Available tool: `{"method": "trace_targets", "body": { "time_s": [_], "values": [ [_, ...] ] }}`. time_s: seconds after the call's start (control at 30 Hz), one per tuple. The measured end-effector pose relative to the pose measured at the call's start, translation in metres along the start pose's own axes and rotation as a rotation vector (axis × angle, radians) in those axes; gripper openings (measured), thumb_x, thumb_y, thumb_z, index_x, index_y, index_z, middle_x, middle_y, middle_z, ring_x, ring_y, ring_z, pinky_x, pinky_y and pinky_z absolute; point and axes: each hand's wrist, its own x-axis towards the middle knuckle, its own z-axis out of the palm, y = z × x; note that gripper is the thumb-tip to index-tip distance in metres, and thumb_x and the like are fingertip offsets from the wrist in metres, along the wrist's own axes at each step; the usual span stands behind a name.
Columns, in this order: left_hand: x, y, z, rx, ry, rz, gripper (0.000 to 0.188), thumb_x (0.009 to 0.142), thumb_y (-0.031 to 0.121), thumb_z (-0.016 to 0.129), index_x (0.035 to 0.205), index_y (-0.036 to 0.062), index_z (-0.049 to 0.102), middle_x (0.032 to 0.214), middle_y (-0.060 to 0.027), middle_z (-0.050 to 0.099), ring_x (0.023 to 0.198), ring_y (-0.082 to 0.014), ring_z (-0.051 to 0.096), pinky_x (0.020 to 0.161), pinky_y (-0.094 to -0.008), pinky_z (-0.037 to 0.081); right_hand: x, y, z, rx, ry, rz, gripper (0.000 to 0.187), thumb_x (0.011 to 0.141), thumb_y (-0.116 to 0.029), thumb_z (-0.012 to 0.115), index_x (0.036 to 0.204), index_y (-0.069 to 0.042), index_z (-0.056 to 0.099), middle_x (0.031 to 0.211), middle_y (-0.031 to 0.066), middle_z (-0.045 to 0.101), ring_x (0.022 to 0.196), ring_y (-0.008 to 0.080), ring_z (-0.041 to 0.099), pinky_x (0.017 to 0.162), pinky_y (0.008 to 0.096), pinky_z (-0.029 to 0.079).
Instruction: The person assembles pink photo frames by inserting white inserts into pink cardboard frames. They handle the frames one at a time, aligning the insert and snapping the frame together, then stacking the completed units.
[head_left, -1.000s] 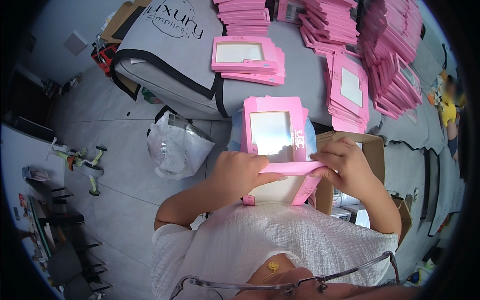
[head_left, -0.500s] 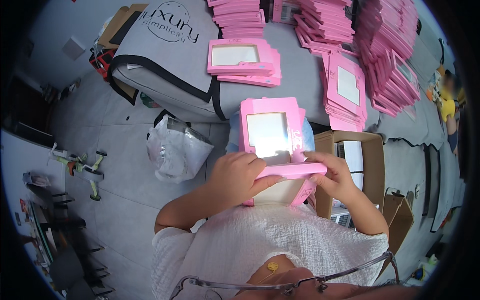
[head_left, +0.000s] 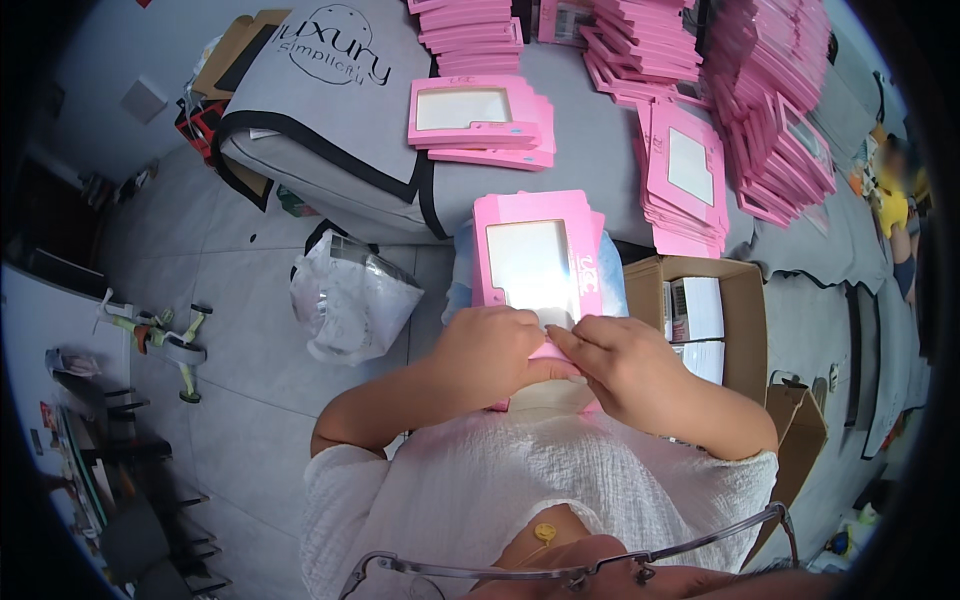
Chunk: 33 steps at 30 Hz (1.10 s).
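Observation:
A pink flat windowed box (head_left: 550, 352) is held on edge close to my chest, mostly covered by my fingers. My left hand (head_left: 488, 345) is closed around its left side, with the thumb along the near face. My right hand (head_left: 630, 368) grips the same box farther right, its fingers bent over the top edge beside the left fingertips. Beyond both hands, a small pile of flat pink window boxes (head_left: 530, 204) lies on my lap over something light blue. The topmost one has a large clear window catching the light.
Ahead, a grey sofa (head_left: 590, 130) bears tall stacks of pink boxes (head_left: 645, 45) and a smaller pile (head_left: 465, 145). An open cardboard carton (head_left: 745, 330) with white packs stands at my right. On the left floor are a plastic bag (head_left: 345, 305) and a child's bike (head_left: 175, 345). A person (head_left: 893, 210) is far right.
My right hand has moved left along the box's edge, from its right end to beside my left hand. My left hand stays on the box.

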Motion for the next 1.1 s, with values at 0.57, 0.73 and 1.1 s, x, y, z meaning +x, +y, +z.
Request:
{"method": "trace_targets", "body": {
  "time_s": [0.57, 0.73, 1.1],
  "values": [
    [-0.048, -0.01, 0.013, -0.349, 0.361, -0.217, 0.041, 0.078, 0.007, 0.069, 0.118, 0.0029, 0.06, 0.072, -0.0116, 0.062, 0.061, -0.0176, 0.06, 0.059, -0.0268, 0.048, 0.029, 0.01, 0.005, 0.452, 0.133, 0.185, 0.03, 0.066, -0.008, 0.078, 0.095, -0.005, 0.07, 0.087, 0.0075, 0.061, 0.073, 0.0216, 0.059, 0.063, 0.0305, 0.047],
    [-0.05, -0.012, 0.026, -0.354, 0.468, -0.139, 0.045, 0.077, 0.005, 0.07, 0.121, 0.0015, 0.057, 0.074, -0.0114, 0.06, 0.06, -0.016, 0.058, 0.055, -0.0271, 0.046, 0.031, 0.004, 0.01, 0.464, 0.257, 0.241, 0.033, 0.062, -0.011, 0.081, 0.094, -0.007, 0.07, 0.089, 0.0062, 0.062, 0.071, 0.0219, 0.058, 0.065, 0.0317, 0.045],
    [-0.057, -0.009, 0.022, -0.384, 0.4, -0.162, 0.043, 0.078, 0.004, 0.069, 0.12, 0.003, 0.058, 0.077, -0.0112, 0.06, 0.061, -0.0177, 0.058, 0.057, -0.027, 0.045, 0.028, 0.005, 0.012, 0.34, 0.301, 0.055, 0.031, 0.063, -0.012, 0.079, 0.093, -0.009, 0.072, 0.084, 0.0023, 0.059, 0.075, 0.019, 0.054, 0.071, 0.031, 0.039]
  ]
}}
